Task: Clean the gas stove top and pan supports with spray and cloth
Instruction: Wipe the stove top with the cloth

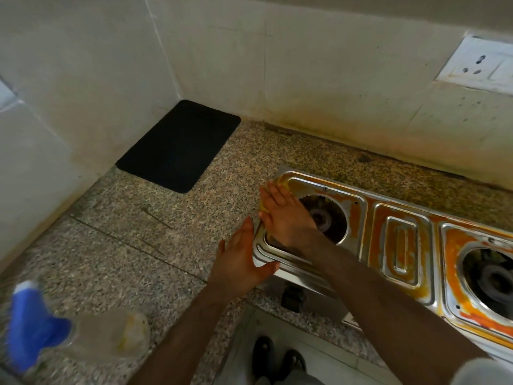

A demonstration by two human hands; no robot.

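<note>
Home kitchen: steel gas stove (pixel 399 245) on speckled granite counter (pixel 144 234), tiled wall (pixel 319 79), wall socket (pixel 481 63).

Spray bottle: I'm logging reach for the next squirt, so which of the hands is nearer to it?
Left. The left hand rests at the stove's left edge, closer to the spray bottle; the right hand presses the yellow cloth farther back.

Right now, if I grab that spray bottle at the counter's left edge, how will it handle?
The spray bottle lies on its side on the countertop, so its rounded clear body may roll when nudged. It looks mostly empty, so probably light. The blue trigger head should offer the surest grip, though the view there is blurred.
</note>
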